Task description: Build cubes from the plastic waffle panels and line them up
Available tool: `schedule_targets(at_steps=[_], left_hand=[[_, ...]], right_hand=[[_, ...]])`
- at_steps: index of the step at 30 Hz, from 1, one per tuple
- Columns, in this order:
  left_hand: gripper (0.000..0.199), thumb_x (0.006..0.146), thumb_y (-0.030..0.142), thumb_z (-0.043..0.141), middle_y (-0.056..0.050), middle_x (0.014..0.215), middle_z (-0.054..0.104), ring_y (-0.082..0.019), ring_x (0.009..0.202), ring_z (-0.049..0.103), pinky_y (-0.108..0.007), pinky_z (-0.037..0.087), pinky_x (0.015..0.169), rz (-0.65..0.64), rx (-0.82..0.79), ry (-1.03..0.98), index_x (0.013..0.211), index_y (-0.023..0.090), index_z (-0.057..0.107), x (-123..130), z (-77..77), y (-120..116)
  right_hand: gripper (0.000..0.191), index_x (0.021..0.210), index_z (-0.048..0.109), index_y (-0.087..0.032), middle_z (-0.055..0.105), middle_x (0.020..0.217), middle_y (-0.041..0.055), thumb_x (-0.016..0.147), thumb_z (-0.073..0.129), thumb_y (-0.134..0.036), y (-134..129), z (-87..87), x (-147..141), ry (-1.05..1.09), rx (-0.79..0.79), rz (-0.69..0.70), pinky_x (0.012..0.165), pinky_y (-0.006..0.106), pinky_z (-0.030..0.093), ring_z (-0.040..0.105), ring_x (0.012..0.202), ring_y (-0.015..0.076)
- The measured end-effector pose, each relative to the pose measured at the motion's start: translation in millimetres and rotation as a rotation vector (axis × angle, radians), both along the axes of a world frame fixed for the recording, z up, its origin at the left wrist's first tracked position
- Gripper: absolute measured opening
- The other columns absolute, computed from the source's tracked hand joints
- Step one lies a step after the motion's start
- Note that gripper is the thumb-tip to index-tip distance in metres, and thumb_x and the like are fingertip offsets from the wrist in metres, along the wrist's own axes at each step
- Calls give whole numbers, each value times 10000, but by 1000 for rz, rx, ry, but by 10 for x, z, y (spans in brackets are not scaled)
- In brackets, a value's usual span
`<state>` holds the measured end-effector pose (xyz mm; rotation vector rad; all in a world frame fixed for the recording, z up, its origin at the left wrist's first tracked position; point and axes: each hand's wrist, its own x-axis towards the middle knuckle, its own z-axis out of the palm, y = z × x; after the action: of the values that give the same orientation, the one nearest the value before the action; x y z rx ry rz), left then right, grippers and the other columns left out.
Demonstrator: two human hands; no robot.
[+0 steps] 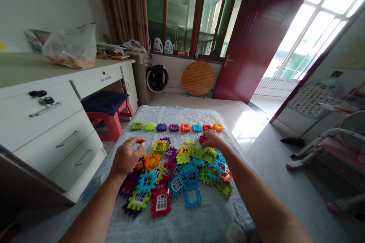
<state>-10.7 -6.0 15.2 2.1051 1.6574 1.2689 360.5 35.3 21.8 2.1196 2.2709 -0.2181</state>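
Head view. A cloth-covered surface (176, 228) occupies the lower centre of the frame. Across its far part runs a row of eight toothed plastic pieces, from left to right: green (137, 126), yellow-green (149, 126), dark blue (161, 127), purple (173, 127), orange (185, 127), light blue (196, 128), red (207, 127) and yellow-orange (218, 127). The right hand (213, 139), right of centre just below the row, has its fingertips closed on a red piece (202, 139), partly hidden by the hand. The left hand (127, 156), left of centre, is loosely curved, with no piece visible in its fingers; it lies at the left edge of a mixed heap (190, 174). The heap fills the centre between the forearms, its pieces overlapping; at its near side are a red window piece (161, 202) with a white lattice and a blue frame (193, 196). A white desk (51, 129) stands at left.
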Motion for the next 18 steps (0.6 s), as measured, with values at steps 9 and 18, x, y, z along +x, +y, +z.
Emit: schedule_targets(at_steps=[9, 18], left_hand=[[255, 810, 396, 503, -33, 892, 715, -195, 858, 657, -267, 492, 843, -11, 1, -5, 870, 203, 659, -3, 3, -4], [244, 816, 398, 514, -16, 882, 718, -184, 851, 665, -236, 506, 752, 5, 0, -8, 870, 214, 664, -24, 3, -4]], right_hand=[[492, 1031, 615, -187, 589, 1097, 107, 594, 717, -389, 205, 195, 251, -67, 83, -21, 819, 346, 378, 500, 1009, 286], [525, 1147, 613, -207, 591, 1156, 90, 637, 671, -319, 656, 254, 374, -132, 79, -15, 863, 334, 334, 472, 1075, 268]])
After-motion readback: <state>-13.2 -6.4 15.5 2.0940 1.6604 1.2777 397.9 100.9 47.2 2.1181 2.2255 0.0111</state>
